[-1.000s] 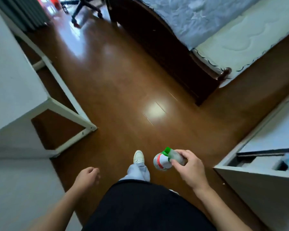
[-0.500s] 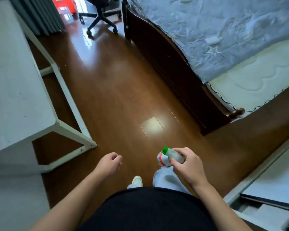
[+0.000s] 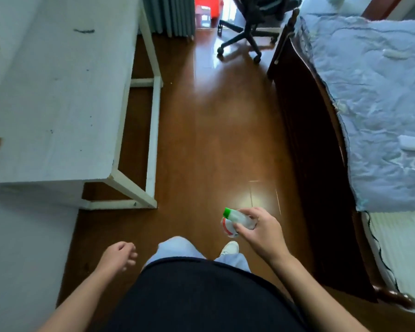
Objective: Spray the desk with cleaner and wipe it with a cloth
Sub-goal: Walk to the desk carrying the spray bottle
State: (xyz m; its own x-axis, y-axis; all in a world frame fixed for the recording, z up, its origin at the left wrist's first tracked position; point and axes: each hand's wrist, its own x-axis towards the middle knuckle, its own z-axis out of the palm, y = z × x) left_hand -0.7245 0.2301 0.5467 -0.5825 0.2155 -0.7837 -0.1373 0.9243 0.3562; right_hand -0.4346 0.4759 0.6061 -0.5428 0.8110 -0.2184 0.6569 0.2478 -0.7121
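Observation:
My right hand (image 3: 261, 233) grips a small spray bottle (image 3: 235, 221) with a green top and a red-and-white label, held over the wooden floor in front of my legs. My left hand (image 3: 119, 256) hangs loosely curled and holds nothing. The white desk (image 3: 58, 97) stands at the left, its top smudged with a dark mark near the far end. Both hands are well to the right of and below the desk's near corner. No cloth is in view.
A dark wooden bed (image 3: 309, 130) with a blue quilt (image 3: 374, 104) runs along the right. A black swivel chair (image 3: 247, 32) stands at the far end of the brown floor (image 3: 213, 140). Grey curtains (image 3: 170, 15) hang behind the desk. The desk's white legs (image 3: 151, 144) reach into the aisle.
The view has swung left and forward: the desk now fills the left side and the bed lies along the right. The white cabinet at the right has left the frame. The bottle stays in my right hand.

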